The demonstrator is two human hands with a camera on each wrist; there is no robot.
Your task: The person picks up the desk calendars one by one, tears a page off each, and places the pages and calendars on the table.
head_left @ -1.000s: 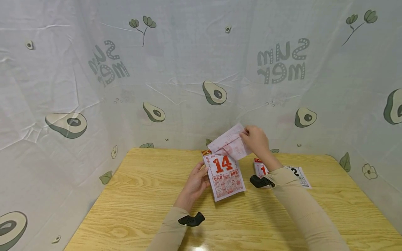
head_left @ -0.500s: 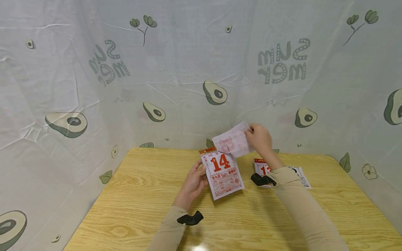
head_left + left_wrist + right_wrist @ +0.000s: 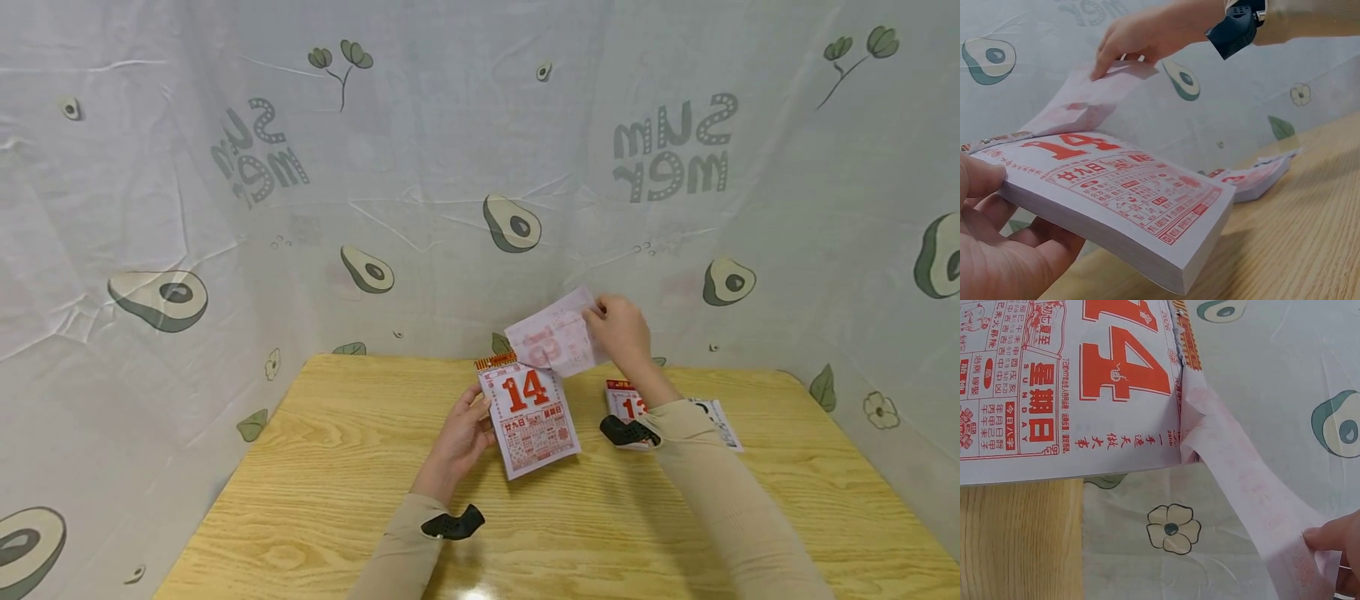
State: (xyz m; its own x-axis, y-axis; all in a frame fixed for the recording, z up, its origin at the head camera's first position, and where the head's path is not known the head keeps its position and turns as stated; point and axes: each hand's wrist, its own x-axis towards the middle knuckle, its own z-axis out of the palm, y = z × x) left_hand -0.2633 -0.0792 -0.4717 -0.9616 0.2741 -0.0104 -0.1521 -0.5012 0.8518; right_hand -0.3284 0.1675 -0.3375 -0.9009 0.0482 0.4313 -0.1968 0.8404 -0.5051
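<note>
A thick tear-off calendar [image 3: 534, 433] tilts above the table, its top page showing a large red 14. My left hand [image 3: 461, 437] grips the calendar by its left edge, thumb on the front and fingers behind, as the left wrist view shows. Up and to the right, my right hand [image 3: 621, 333] pinches a thin calendar page [image 3: 558, 333], lifted over the top so its pale back shows. In the right wrist view the page [image 3: 1254, 494] is creased and still joined at one top corner, beside a ragged torn strip along the red and gold binding [image 3: 1186, 334].
A second calendar [image 3: 621, 404] with a red 13 lies on the wooden table [image 3: 360, 467] at the right, partly behind my right sleeve. A loose sheet [image 3: 727, 429] with black print lies beside it. A white cloth [image 3: 420, 167] with avocado prints hangs behind the table.
My right hand has moved slightly up and right, pulling the page further off the calendar's left top, baring more of the red and gold binding. The calendar has shifted slightly left.
</note>
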